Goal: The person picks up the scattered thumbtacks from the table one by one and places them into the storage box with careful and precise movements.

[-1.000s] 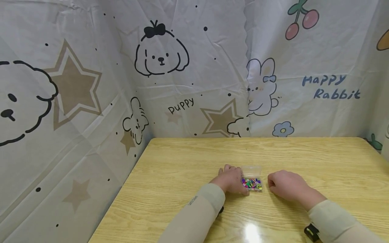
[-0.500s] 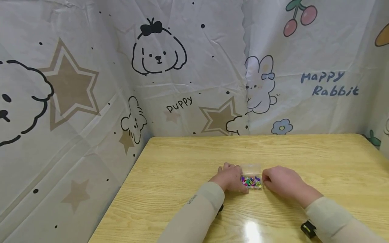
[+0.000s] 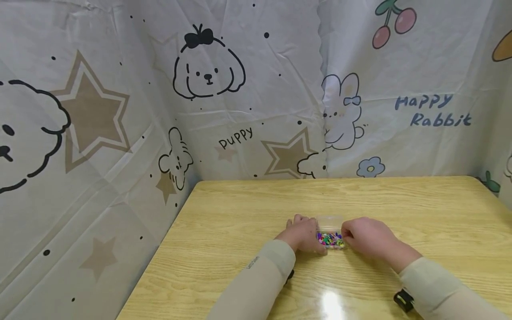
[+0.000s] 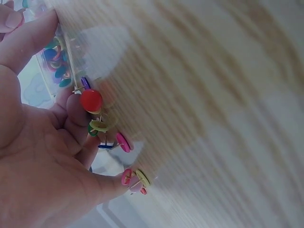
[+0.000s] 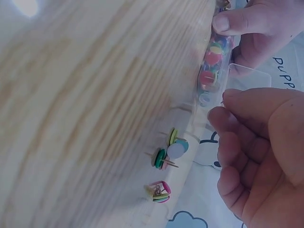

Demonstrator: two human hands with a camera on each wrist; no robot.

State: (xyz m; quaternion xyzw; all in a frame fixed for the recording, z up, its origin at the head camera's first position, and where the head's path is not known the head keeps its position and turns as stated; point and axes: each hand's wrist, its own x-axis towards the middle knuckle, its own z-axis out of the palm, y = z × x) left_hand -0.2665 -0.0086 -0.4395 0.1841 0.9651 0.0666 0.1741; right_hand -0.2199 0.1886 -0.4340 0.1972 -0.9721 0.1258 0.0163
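A small clear plastic box (image 3: 330, 223), its lid (image 5: 256, 76) open at the back, stands on the table. It holds many-coloured thumbtacks (image 3: 330, 239). My left hand (image 3: 302, 235) grips the box's left end, thumb at the front and fingers behind. Close by the box's right end is my right hand (image 3: 370, 238), fingers curled; thumb and index tips pinch what looks like a thumbtack, of which only a thin pin shows. Loose thumbtacks (image 4: 91, 100) lie by my left palm in the left wrist view. More loose thumbtacks (image 5: 175, 150) lie below my right fingers in the right wrist view.
The wood-grain table (image 3: 240, 204) runs to printed curtains (image 3: 224, 115) at the back and left. Dark straps (image 3: 404, 300) show under the sleeves. Both groups of loose tacks are hidden behind the hands in the head view.
My right hand has moved left, from apart from the box to right at its end. The left hand keeps its grip on the box. The head view has shifted slightly.
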